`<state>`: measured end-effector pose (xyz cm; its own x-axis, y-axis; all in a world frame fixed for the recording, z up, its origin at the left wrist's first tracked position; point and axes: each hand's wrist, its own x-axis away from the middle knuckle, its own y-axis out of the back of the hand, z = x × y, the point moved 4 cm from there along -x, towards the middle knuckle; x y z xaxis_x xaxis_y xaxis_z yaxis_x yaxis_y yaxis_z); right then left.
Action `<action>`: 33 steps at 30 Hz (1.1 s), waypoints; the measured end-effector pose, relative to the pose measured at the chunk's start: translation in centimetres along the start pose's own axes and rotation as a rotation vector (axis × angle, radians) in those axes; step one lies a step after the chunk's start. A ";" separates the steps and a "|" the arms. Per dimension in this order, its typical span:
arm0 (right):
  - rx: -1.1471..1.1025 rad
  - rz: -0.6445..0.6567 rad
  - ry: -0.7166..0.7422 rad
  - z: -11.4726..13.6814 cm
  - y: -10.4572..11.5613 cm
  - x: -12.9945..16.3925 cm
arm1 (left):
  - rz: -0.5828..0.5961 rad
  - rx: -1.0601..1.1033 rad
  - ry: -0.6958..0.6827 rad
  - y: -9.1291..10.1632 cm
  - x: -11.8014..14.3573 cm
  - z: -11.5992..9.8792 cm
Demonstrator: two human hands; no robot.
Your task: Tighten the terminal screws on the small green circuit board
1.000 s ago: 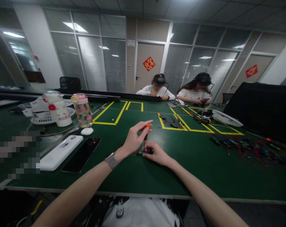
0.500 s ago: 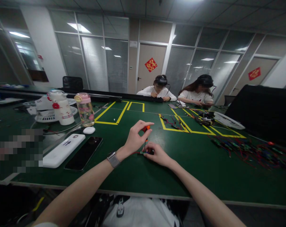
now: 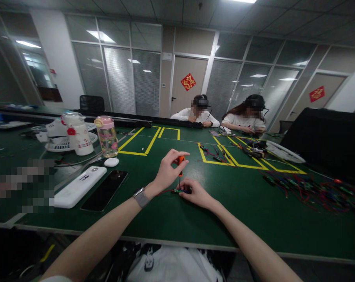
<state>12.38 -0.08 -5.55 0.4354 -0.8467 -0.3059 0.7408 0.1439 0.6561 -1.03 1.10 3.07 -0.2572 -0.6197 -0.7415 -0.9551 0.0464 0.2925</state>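
My left hand (image 3: 166, 172) pinches the orange handle of a small screwdriver (image 3: 180, 162), held upright with its thin shaft pointing down. The tip meets a small green circuit part (image 3: 177, 191) with red wires that lies on the green table (image 3: 171, 219). My right hand (image 3: 196, 192) presses on that part from the right and holds it flat. A grey watch sits on my left wrist (image 3: 140, 197).
A black phone (image 3: 104, 190) and a white power bank (image 3: 79, 186) lie at left, with a white earbud case (image 3: 111, 161), a pink-lidded bottle (image 3: 106, 136) and a white bottle (image 3: 78, 134) behind. Tangled wires (image 3: 309, 190) spread at right. Two people (image 3: 221, 115) sit across the table.
My left fingers have shifted on the screwdriver handle while the tip stays on the part. The view has drifted slightly; my right hand stays put.
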 end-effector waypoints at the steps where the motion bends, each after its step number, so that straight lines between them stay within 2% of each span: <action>1: 0.000 -0.002 -0.010 0.0 0.0 0.0 | -0.012 -0.023 -0.006 0.1 0.0 -0.1; 3: -0.001 -0.004 -0.027 0.0 0.0 0.0 | 0.002 -0.015 -0.004 0.1 0.0 -0.1; 8: 0.009 -0.008 -0.039 -0.1 0.0 0.0 | 0.096 0.162 0.032 -0.4 0.1 -0.1; 13: 0.014 -0.007 -0.044 -0.1 0.0 0.0 | -0.006 -0.047 -0.084 -0.1 0.2 -0.8; 15: 0.017 -0.012 -0.040 -0.1 0.1 0.0 | 0.003 -0.075 -0.104 0.0 0.2 -1.0; 19: 0.014 -0.025 -0.030 -0.1 0.0 0.0 | 0.119 0.117 -0.017 -0.5 0.2 -0.7; 21: 0.004 -0.022 -0.029 -0.2 0.0 0.0 | 0.140 0.198 0.031 -0.7 0.2 -0.4; 27: 0.014 -0.030 -0.035 -0.3 0.0 0.0 | 0.024 -0.008 -0.026 -0.1 0.2 -0.7; 33: 0.009 -0.028 -0.032 -0.2 0.0 0.0 | 0.107 0.137 -0.003 -0.5 0.2 -0.5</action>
<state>12.51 0.05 -5.71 0.3974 -0.8665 -0.3020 0.7479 0.1151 0.6538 -0.52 0.58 3.10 -0.3583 -0.6034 -0.7124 -0.9335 0.2182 0.2847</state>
